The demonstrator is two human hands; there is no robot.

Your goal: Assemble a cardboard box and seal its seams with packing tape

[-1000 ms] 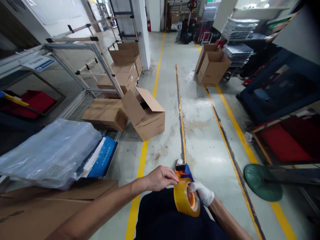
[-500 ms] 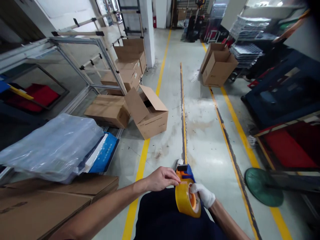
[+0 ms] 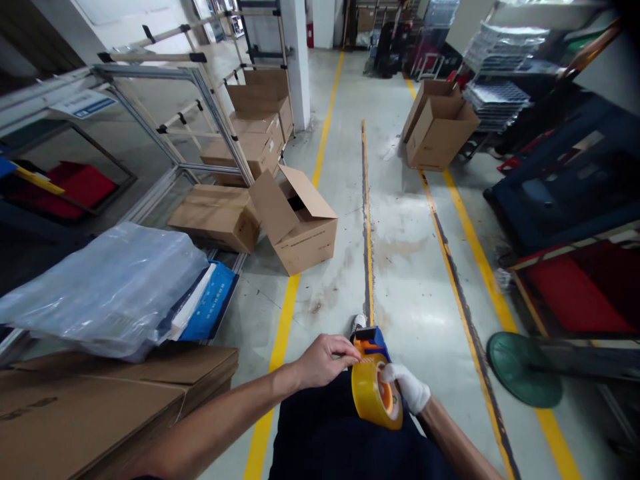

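Note:
A tape gun (image 3: 371,340) with a blue and orange body and a wide roll of yellow packing tape (image 3: 367,392) is held in front of my body, low in the view. My right hand (image 3: 407,385), in a white glove, is closed around the tape gun from the right, with its thumb by the roll's orange core. My bare left hand (image 3: 324,360) pinches at the tape on the upper left of the roll, near the gun's head. The exact spot under its fingertips is partly hidden.
An open cardboard box (image 3: 305,233) stands ahead on the floor, beside a closed carton (image 3: 215,215). Flat cardboard (image 3: 100,407) and a plastic-wrapped bundle (image 3: 110,287) are at the left. More open boxes (image 3: 440,133), a blue cart (image 3: 570,173) and a green round base (image 3: 523,370) stand right.
The view has shifted slightly. Both hands keep the same hold on the tape gun and its tape, with hardly any movement between them.

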